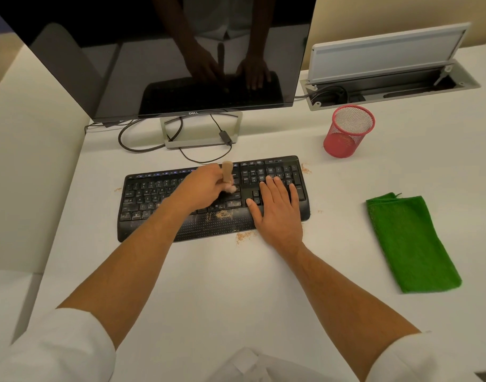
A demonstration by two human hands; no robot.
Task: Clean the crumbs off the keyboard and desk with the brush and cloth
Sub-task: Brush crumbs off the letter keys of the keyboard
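**Brush on the keys**

Brush stands nearly upright in my left hand, fingers clenched round its wooden handle, bristles touching the middle keys of the black keyboard. My right hand lies flat and spread on the keyboard's right end, holding nothing. Crumbs dot the wrist rest and the white desk. The green cloth lies folded well to the right.

Both forearms reach forward, bare below rolled white sleeves. The left hand is curled into a fist, knuckles up, thumb side turned rightward, gripping something upright. The right hand lies flat, palm down, fingers spread and pointing away, thumb stretched leftward.
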